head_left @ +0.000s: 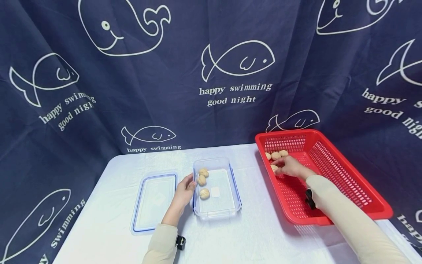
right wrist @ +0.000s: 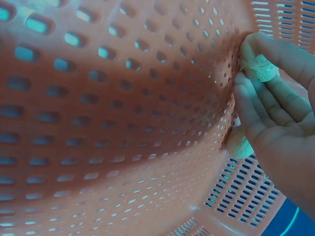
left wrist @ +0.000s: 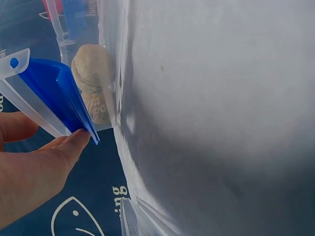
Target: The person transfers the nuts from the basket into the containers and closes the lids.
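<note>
My left hand (head_left: 183, 192) grips the left wall of a clear plastic food box (head_left: 225, 181) with blue clips. In the left wrist view, its fingers and thumb sit on either side of the wall beside a blue clip (left wrist: 51, 91). Several walnuts (head_left: 204, 193) lie along the left side inside the box. Over at the right, my right hand (head_left: 291, 168) reaches into a red plastic basket (head_left: 349, 174) and pinches a walnut (right wrist: 263, 70) near the basket's left wall. Other walnuts (head_left: 276, 156) lie close by at the basket's far left corner.
Left of the box, a clear lid (head_left: 155, 201) with a blue seal lies flat on the white-covered table (head_left: 105, 216). A dark blue curtain (head_left: 184, 110) with fish drawings hangs behind the table. White tabletop separates the box from the basket.
</note>
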`<state>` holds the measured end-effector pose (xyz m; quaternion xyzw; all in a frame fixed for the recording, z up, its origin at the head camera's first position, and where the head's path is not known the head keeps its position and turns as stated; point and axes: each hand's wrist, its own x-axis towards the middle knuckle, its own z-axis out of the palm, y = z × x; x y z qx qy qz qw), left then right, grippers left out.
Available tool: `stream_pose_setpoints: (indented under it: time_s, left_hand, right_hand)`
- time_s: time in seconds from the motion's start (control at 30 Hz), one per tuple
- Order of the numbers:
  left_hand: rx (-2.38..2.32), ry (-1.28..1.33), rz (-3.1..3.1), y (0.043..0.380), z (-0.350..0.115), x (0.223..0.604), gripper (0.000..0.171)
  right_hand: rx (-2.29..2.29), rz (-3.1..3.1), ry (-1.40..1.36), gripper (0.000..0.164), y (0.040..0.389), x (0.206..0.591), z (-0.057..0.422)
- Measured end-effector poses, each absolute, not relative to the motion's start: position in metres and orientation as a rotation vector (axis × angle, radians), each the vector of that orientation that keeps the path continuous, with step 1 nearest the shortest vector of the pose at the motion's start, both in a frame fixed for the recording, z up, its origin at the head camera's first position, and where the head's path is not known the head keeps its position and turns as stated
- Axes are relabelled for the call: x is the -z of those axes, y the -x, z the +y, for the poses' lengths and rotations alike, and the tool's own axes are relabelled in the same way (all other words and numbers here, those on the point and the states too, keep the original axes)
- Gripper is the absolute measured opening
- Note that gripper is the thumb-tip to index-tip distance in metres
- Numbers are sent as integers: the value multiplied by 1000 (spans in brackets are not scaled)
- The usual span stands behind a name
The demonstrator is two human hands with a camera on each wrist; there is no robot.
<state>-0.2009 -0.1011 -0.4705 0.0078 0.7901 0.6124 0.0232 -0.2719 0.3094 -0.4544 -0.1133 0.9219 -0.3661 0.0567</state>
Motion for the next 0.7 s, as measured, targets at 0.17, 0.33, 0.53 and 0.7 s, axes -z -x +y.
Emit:
stream_pose_setpoints:
  time_s: [0.17, 0.33, 0.53, 0.7]
  left_hand:
    - [-1888, -11, 2440, 200, -101, 471, 44]
    - [-1883, -4, 2438, 201, -100, 472, 44]
    - [-1890, -5, 2446, 201, -99, 470, 43]
    - [-1873, 8, 2460, 201, -100, 470, 43]
  right_hand:
    - [1124, 2800, 383, 38, 271, 453, 311]
    - [1045, 2858, 412, 38, 269, 446, 313]
    - [1044, 2882, 440, 42, 270, 436, 316]
    - [1108, 2855, 425, 44, 272, 433, 318]
